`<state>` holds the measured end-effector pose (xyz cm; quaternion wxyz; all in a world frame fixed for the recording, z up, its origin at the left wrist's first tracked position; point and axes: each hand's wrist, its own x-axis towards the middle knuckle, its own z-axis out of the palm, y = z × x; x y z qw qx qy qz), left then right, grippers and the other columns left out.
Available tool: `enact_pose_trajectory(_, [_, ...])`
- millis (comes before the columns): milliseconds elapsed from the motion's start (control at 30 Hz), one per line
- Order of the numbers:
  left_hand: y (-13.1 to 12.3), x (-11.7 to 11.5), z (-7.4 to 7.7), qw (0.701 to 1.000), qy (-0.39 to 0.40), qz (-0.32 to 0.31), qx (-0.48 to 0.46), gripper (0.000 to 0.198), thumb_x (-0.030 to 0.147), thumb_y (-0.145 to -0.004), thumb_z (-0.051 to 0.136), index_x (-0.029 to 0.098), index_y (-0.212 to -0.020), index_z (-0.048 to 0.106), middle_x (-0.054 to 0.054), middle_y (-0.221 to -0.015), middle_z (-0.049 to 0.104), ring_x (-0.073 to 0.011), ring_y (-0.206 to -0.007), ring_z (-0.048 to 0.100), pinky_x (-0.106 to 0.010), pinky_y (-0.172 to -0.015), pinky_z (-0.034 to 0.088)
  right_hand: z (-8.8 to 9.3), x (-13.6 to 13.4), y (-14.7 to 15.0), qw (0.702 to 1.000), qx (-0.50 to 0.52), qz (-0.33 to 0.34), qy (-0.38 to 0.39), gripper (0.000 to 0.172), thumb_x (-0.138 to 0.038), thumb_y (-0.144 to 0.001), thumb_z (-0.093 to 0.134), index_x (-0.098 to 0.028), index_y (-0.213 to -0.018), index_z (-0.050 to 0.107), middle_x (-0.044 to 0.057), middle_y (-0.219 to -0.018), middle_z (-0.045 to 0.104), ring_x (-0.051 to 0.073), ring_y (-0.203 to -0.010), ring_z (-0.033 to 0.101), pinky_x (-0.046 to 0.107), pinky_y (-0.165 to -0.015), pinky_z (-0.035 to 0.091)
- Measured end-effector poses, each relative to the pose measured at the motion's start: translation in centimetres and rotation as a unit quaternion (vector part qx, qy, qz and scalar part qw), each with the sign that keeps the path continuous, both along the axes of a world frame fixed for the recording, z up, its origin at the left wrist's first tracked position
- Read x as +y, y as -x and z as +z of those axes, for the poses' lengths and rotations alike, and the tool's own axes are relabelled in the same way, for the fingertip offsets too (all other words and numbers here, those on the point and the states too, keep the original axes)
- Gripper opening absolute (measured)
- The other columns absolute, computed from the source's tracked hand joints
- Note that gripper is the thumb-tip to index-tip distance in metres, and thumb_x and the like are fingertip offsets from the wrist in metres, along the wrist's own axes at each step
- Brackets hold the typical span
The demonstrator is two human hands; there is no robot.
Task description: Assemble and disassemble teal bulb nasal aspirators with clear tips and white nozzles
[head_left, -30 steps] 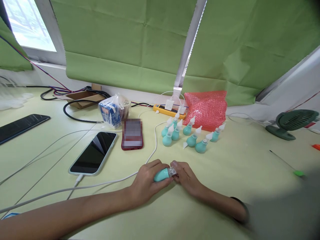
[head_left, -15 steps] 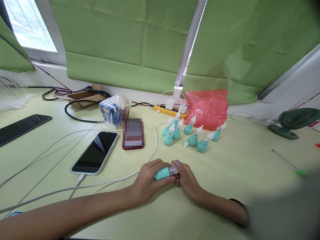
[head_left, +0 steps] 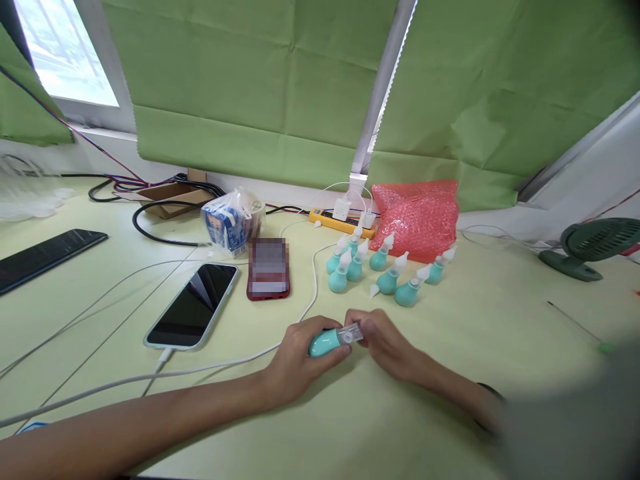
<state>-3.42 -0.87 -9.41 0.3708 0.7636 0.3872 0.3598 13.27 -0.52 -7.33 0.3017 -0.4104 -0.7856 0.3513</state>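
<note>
My left hand (head_left: 303, 357) is wrapped round a small glossy teal plastic tool (head_left: 324, 343) with a clear, flat head. Its exact kind is not plain from here. The clear head points right, toward my right hand (head_left: 383, 341), whose curled fingers and thumb close at the tip. My right fingertips are partly hidden behind the thumb. Beyond my hands stand several teal bulb nasal aspirators (head_left: 407, 292) with white nozzles. A small loose white nozzle (head_left: 374, 291) lies beside them.
A pink bubble-wrap bag (head_left: 417, 217) and a yellow power strip (head_left: 325, 219) lie at the back. Left of my hands are a charging phone (head_left: 193, 307), a red-cased phone (head_left: 269, 270) and white cables. A green fan (head_left: 595, 243) stands at the right.
My right hand has shifted slightly right and up, so more of the clear head shows. My left hand keeps its hold on the teal tool. The view has moved a little.
</note>
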Motion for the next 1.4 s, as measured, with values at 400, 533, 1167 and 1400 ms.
enact_pose_trajectory(400, [0.1,0.4,0.0,0.997,0.069,0.009,-0.035,0.022,0.035,-0.072,0.051,0.015,-0.08,0.059,0.001,-0.067,0.056,-0.0115,-0.06,0.048,-0.019,-0.057,0.038,-0.8,4.8,-4.6,0.804,-0.547,-0.156,-0.173,0.028,-0.001,-0.068,0.039,-0.014,-0.075,0.062,0.008,-0.057,0.056,0.018,-0.054,0.053,0.024,-0.045,0.023])
enact_pose_trajectory(533, [0.1,0.4,0.1,0.996,0.075,0.013,-0.034,0.021,0.034,-0.072,0.052,0.015,-0.079,0.059,0.001,-0.067,0.055,-0.0115,-0.061,0.048,-0.019,-0.056,0.038,-0.7,5.0,-4.4,0.824,-0.516,-0.137,-0.19,0.026,-0.005,-0.072,0.039,-0.014,-0.076,0.064,0.008,-0.062,0.059,0.018,-0.059,0.055,0.025,-0.047,0.03])
enact_pose_trajectory(1167, [0.1,0.4,0.1,0.992,0.09,0.014,-0.093,0.024,0.034,-0.07,0.056,0.016,-0.083,0.063,0.0,-0.076,0.063,-0.0133,-0.067,0.052,-0.019,-0.058,0.04,2.1,2.1,-2.4,0.981,0.153,0.017,0.119,0.011,-0.015,-0.064,0.062,-0.014,-0.074,0.066,0.003,-0.067,0.063,0.013,-0.057,0.061,0.024,-0.049,0.053])
enact_pose_trajectory(1400, [0.1,0.5,0.2,0.989,0.112,0.019,-0.09,0.025,0.035,-0.071,0.055,0.017,-0.086,0.063,0.0,-0.081,0.063,-0.0135,-0.067,0.052,-0.019,-0.058,0.039,1.7,2.0,-2.0,0.983,0.143,-0.026,0.113,0.011,-0.018,-0.063,0.063,-0.013,-0.073,0.065,0.003,-0.068,0.065,0.011,-0.053,0.06,0.023,-0.049,0.054])
